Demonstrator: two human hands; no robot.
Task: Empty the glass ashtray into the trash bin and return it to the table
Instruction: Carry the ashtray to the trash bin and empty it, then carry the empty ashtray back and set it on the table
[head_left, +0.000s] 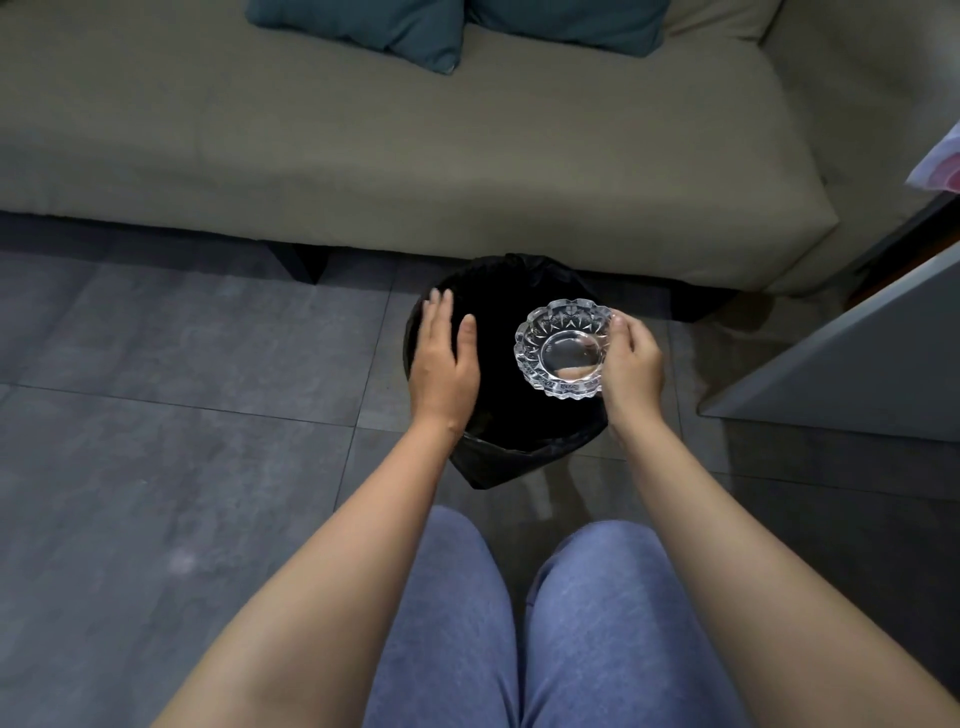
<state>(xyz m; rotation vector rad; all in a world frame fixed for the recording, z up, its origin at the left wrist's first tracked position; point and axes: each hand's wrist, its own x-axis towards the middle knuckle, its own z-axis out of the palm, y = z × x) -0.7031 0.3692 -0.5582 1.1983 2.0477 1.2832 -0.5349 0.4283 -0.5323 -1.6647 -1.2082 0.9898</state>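
A clear cut-glass ashtray (563, 349) with a scalloped rim hangs over the mouth of the trash bin (498, 457), which is lined with a black bag and stands on the floor in front of the sofa. My right hand (631, 364) grips the ashtray by its right edge, bowl facing up toward me; its bowl looks empty. My left hand (442, 364) rests flat, fingers apart, over the bin's left rim and holds nothing. The inside of the bin is too dark to see.
A beige sofa (415, 156) with two teal cushions (363, 26) fills the back. A grey table (857, 364) juts in at the right edge. Grey floor tiles (182, 415) spread to the left. My knees in blue trousers (519, 623) are below the bin.
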